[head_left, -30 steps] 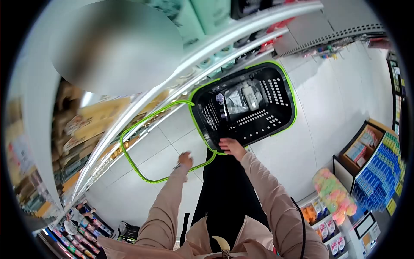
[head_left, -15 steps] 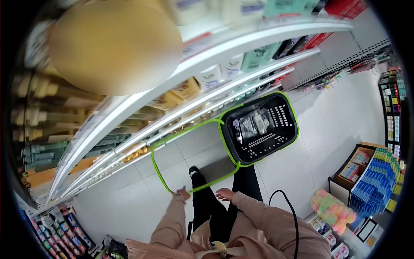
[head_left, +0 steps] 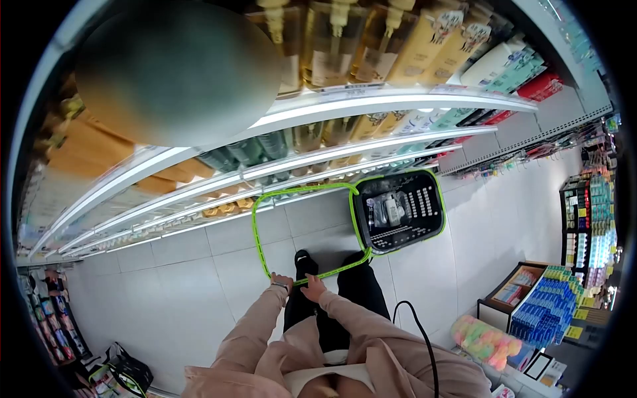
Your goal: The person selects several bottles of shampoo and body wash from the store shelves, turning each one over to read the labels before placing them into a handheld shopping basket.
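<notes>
A black shopping basket (head_left: 434,199) with a green rim stands on the floor ahead of my legs. Its long green loop handle (head_left: 255,229) stretches leftward and back toward me. My left hand (head_left: 282,281) is closed around the near corner of this handle, with a band on the wrist. Beside it, my right hand (head_left: 314,288) has its fingers curled onto the near bar of the handle. Inside the basket lie a white item (head_left: 394,208) and some clear plastic packaging (head_left: 378,211).
Curved white shelves (head_left: 398,105) with pump bottles (head_left: 335,46) and tubes run along the far side and left. At right stands a display of blue boxes (head_left: 541,315) beside a multicoloured fluffy roll (head_left: 484,339). A dark bag (head_left: 129,368) sits lower left. A black cable (head_left: 424,338) crosses my right side.
My right hand has moved left from beside the handle onto it. My left hand stays on the handle. My view has turned, and different shelf products show.
</notes>
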`<state>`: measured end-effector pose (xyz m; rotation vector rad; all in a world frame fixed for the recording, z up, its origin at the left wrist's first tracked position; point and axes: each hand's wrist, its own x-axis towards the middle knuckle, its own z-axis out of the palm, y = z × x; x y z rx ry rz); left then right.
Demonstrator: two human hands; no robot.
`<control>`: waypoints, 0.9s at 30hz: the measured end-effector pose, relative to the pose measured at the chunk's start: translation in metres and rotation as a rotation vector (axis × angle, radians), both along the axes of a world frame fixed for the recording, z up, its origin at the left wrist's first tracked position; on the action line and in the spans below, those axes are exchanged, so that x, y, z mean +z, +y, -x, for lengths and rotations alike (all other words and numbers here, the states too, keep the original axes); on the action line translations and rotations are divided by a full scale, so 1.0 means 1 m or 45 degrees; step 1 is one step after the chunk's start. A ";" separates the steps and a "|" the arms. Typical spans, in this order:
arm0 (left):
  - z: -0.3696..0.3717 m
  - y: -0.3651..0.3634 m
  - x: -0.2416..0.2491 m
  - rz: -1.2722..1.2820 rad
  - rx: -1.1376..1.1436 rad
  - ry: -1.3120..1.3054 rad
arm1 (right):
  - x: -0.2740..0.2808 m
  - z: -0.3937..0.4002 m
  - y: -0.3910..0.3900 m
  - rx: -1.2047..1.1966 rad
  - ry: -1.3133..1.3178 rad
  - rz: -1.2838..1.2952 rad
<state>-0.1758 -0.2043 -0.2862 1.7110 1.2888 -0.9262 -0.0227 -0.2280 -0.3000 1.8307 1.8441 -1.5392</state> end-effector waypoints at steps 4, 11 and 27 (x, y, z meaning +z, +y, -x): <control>0.002 -0.042 0.011 -0.152 -0.075 -0.041 | 0.006 0.012 0.004 0.168 0.203 0.215; -0.048 -0.051 0.060 -0.739 -0.017 -0.329 | 0.031 0.022 0.016 0.041 0.745 0.247; -0.061 -0.104 0.100 -0.327 -0.059 -0.124 | 0.053 -0.036 -0.045 0.139 0.694 0.023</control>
